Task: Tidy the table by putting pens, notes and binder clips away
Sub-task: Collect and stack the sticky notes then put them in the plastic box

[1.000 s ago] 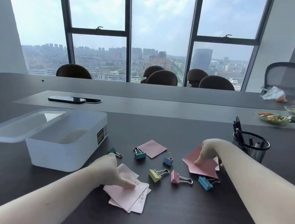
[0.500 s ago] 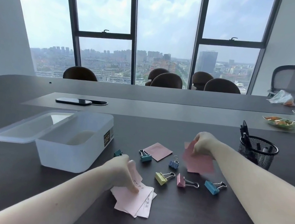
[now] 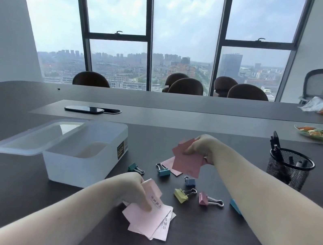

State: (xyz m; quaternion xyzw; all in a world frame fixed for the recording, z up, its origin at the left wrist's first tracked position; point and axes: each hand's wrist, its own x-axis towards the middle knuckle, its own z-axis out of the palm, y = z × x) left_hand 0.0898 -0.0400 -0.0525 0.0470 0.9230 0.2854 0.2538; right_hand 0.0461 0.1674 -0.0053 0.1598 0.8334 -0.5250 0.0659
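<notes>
My right hand (image 3: 200,148) holds a small stack of dark pink notes (image 3: 187,162) lifted above the dark table. One more pink note (image 3: 167,164) lies flat beneath them. My left hand (image 3: 134,190) grips a fan of light pink notes (image 3: 148,218), some with writing, still resting on the table. Several coloured binder clips lie between my hands: a green one (image 3: 133,168), a teal one (image 3: 163,171), a blue one (image 3: 190,181), a yellow one (image 3: 181,195) and a pink one (image 3: 204,199). A light blue clip (image 3: 235,206) is half hidden by my right forearm.
A translucent plastic storage box (image 3: 84,171) stands open at the left, its lid (image 3: 31,141) propped on its far left side. A black mesh pen cup (image 3: 288,171) with pens is at the right. A phone (image 3: 83,108) and food plates (image 3: 314,133) lie farther back.
My right hand has picked the dark pink notes off the table and carried them up and left. My left hand has gathered the light pink notes tighter under its fingers.
</notes>
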